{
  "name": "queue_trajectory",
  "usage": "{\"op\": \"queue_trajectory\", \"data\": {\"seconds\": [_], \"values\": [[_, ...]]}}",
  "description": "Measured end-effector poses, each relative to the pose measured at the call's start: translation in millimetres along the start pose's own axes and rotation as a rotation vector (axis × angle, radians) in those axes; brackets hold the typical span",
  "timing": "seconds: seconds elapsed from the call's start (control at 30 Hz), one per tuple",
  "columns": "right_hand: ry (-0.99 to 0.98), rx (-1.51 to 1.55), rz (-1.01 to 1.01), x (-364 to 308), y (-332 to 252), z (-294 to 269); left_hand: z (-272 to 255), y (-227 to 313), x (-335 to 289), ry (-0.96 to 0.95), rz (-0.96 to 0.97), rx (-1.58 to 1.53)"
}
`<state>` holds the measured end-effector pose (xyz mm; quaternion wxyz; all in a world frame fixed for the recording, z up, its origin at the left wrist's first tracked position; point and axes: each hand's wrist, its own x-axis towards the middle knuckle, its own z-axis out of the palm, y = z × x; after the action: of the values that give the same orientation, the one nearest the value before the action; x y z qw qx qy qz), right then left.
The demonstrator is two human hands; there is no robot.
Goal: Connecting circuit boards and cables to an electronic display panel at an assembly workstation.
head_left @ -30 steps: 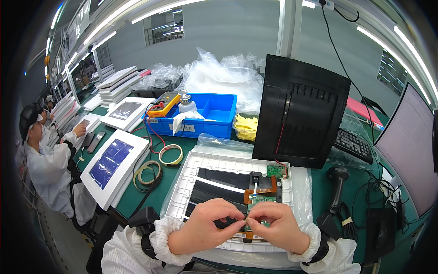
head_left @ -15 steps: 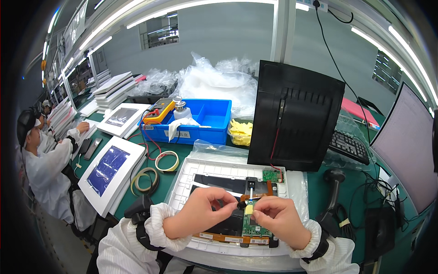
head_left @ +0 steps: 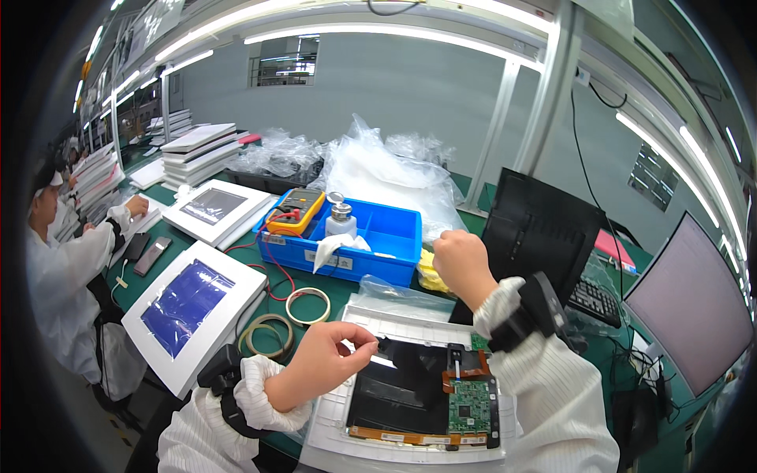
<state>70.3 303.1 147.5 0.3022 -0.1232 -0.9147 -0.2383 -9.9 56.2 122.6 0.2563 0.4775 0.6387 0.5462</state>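
Note:
My left hand (head_left: 335, 360) hovers over the left part of an opened white-framed display panel (head_left: 339, 400), thumb and forefinger pinched. A small black piece (head_left: 383, 344) shows at those fingertips, hard to tell from the dark panel behind it. Out past the panel's far edge, my right hand (head_left: 464, 266) is closed beside a heap of yellow pieces (head_left: 430, 274). Its fingertips are turned away, so anything in them is hidden. On the panel's right side lie a green circuit board (head_left: 468, 406) and an orange flat cable (head_left: 471, 367).
A blue divided bin (head_left: 378, 266) holds a yellow meter (head_left: 296, 210) and a pump bottle (head_left: 340, 221). Tape rings (head_left: 308, 306) and a white-framed screen (head_left: 189, 309) lie left. A black cover (head_left: 540, 236) stands behind my right arm. A co-worker (head_left: 67, 236) sits at left.
My right hand has left the circuit board and moved up and away to the yellow heap. My left hand has drawn back leftward, still pinched. The yellow piece over the board no longer shows there.

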Motion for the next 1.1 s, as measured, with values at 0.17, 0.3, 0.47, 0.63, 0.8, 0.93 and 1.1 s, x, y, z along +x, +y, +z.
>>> {"op": "queue_trajectory", "data": {"seconds": [0.17, 0.3, 0.47, 0.63, 0.8, 0.93, 1.1], "values": [[-0.264, -0.141, 0.212, 25.4, 16.4, 64.3, -24.7, -11.5, -22.2, 0.079, 0.079, 0.007], [-0.360, -0.006, 0.396, 25.0, 20.0, 74.8, -36.3, -15.2, -27.7, 0.064, 0.070, 0.023], [-0.246, 0.223, 0.264, 18.5, 20.9, 52.5, -26.3, -17.0, -20.0, 0.061, 0.137, 0.048], [-0.546, 1.350, 0.427, -14.2, -34.2, -37.0, -18.2, -15.7, -16.1, 0.252, 0.918, 0.755], [-0.904, 1.666, 0.689, -67.4, -56.5, -104.9, 4.8, -5.6, -28.5, 0.358, 1.317, 1.285], [-0.796, 1.725, 0.680, -90.7, -53.0, -113.2, 23.9, 3.2, -24.7, 0.340, 1.403, 1.357], [-0.756, 1.840, 0.755, -109.8, -40.0, -118.2, 46.8, 4.5, -24.3, 0.266, 1.448, 1.406]]}}
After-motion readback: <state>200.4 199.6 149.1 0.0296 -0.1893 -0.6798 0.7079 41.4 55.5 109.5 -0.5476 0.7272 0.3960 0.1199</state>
